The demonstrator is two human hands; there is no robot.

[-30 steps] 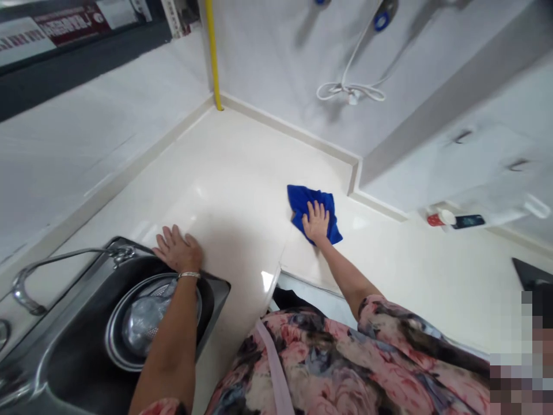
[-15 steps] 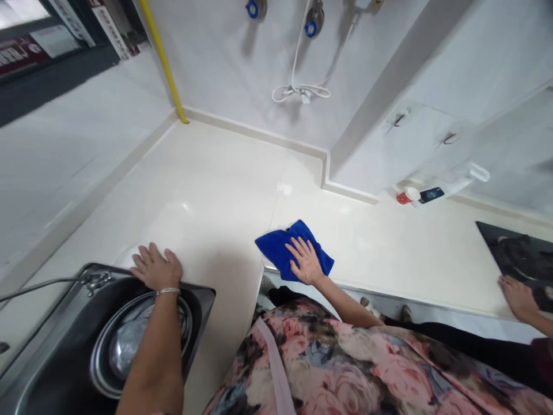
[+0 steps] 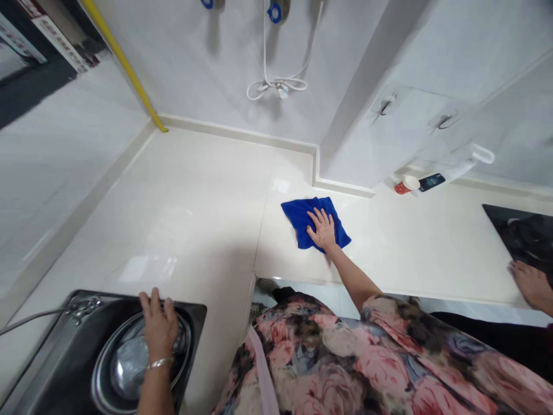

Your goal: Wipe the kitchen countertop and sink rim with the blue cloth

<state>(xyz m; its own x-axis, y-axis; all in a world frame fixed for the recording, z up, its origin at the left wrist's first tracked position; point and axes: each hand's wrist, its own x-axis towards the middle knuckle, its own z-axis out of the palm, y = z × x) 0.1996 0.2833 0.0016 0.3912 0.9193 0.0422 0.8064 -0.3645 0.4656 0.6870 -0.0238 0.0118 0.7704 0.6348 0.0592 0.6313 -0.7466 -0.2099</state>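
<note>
Blue cloth (image 3: 302, 220) now farther from counter edge (image 3: 298, 278)

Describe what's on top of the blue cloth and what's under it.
The right hand lies on top of the blue cloth. The cloth rests on the pale counter; the patch directly beneath is covered, so anything there cannot be seen.

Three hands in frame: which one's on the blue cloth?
The wearer's right hand, on the blue cloth. The left hand is at the sink's rim; the co-worker's hand is by the black panel.
</note>
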